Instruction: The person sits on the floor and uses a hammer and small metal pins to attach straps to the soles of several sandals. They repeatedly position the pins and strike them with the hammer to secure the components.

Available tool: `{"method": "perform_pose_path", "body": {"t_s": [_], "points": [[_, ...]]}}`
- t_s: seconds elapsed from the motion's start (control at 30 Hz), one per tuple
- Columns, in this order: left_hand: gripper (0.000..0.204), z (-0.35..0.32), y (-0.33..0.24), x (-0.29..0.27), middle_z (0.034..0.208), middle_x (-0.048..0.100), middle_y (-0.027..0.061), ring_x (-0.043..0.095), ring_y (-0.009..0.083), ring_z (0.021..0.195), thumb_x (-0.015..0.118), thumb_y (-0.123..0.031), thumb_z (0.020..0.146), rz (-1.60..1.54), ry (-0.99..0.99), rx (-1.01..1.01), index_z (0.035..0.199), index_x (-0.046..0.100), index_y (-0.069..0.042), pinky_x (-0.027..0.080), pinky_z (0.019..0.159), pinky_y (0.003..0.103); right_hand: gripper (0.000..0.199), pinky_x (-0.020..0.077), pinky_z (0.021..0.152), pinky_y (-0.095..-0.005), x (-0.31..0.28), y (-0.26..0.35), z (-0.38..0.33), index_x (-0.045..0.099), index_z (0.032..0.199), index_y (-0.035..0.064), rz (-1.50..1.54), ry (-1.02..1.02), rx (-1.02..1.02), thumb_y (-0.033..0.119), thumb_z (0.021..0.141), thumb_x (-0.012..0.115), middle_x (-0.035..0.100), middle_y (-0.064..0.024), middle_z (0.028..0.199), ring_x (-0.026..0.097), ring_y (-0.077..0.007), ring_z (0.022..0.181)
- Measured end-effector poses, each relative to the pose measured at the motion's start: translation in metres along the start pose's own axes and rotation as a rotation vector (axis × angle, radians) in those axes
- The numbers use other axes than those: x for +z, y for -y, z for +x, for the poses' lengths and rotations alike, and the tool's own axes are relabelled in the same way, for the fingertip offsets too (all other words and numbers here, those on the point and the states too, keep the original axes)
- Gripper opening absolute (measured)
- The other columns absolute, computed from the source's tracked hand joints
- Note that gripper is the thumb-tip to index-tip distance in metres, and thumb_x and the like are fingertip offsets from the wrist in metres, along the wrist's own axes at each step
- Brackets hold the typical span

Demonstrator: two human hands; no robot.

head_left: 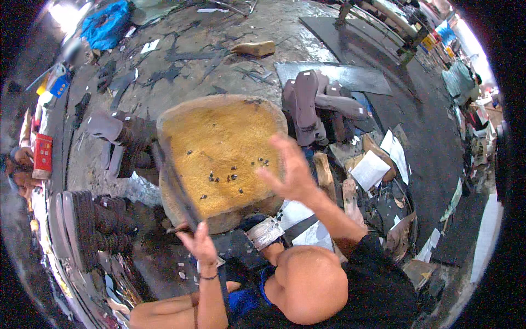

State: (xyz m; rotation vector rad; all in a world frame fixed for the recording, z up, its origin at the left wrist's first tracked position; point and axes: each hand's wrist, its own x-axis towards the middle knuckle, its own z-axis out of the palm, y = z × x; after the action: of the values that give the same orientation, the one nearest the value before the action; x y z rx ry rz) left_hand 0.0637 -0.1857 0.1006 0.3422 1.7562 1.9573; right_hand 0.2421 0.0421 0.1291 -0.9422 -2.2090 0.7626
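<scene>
A worn grey floor, strewn with dark scraps, gives way to black sheeting at right; bright light glares at upper left, and dark furniture legs stand at upper right.

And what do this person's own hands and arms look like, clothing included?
No gloves. The left hand has a thin dark band at its wrist. The right hand, slightly blurred, wears nothing visible; a black sleeve ends near that elbow.
</scene>
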Motion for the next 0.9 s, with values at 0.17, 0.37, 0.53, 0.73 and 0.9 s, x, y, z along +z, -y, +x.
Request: {"method": "perform_pose_path", "body": {"t_s": [0.17,0.37,0.53,0.73,0.9], "points": [[0.04,-0.012,0.021,0.043,0.118,0.045,0.009,0.047,0.0183,0.108,0.066,-0.011,0.091,-0.015,0.187,-0.145,0.119,0.038,-0.004,0.04,0.096,0.036,0.073,0.0362,0.11,-0.0408,0.087,0.037,-0.041,0.023,0.149,-0.0049,1.005,0.509,0.582,0.03,0.096,0.061,0.035,-0.0234,0.15,0.036,-0.0323,0.139],[0.071,0.005,0.045,0.011,0.116,0.041,0.0169,0.044,0.0271,0.107,0.08,-0.023,0.079,0.775,0.111,0.201,0.124,0.034,0.007,0.037,0.099,0.043,0.066,0.0544,0.09,-0.0413,0.108,0.007,-0.082,0.029,0.148,-0.0014,0.788,0.173,0.516,0.0,0.087,0.054,0.041,-0.0243,0.145,0.05,-0.0334,0.126],[0.076,0.009,0.065,0.006,0.125,0.038,0.0257,0.041,0.0409,0.114,0.081,-0.032,0.075,1.18,0.139,0.299,0.12,0.039,0.012,0.034,0.101,0.052,0.073,0.039,0.102,-0.0514,0.099,-0.002,-0.08,0.035,0.145,-0.0027,-0.128,0.27,0.204,0.016,0.082,0.067,0.044,-0.0231,0.139,0.044,-0.0439,0.122],[0.045,0.012,0.05,0.014,0.116,0.055,0.0147,0.053,0.031,0.107,0.071,-0.028,0.087,1.011,0.117,0.121,0.113,0.052,0.004,0.043,0.093,0.045,0.061,0.0405,0.096,-0.0456,0.088,0.026,-0.068,0.046,0.137,-0.0003,-0.219,0.221,0.133,0.021,0.084,0.07,0.05,-0.0184,0.129,0.05,-0.0344,0.111],[0.029,-0.008,0.024,0.015,0.098,0.067,0.0052,0.066,0.0145,0.096,0.061,-0.007,0.096,0.058,0.215,-0.282,0.123,0.058,0.001,0.053,0.084,0.027,0.021,0.0487,0.064,-0.0248,0.099,0.031,-0.085,0.066,0.099,-0.0012,0.8,0.643,0.696,0.019,0.098,0.061,0.063,0.0002,0.076,0.059,-0.0086,0.071]]}}
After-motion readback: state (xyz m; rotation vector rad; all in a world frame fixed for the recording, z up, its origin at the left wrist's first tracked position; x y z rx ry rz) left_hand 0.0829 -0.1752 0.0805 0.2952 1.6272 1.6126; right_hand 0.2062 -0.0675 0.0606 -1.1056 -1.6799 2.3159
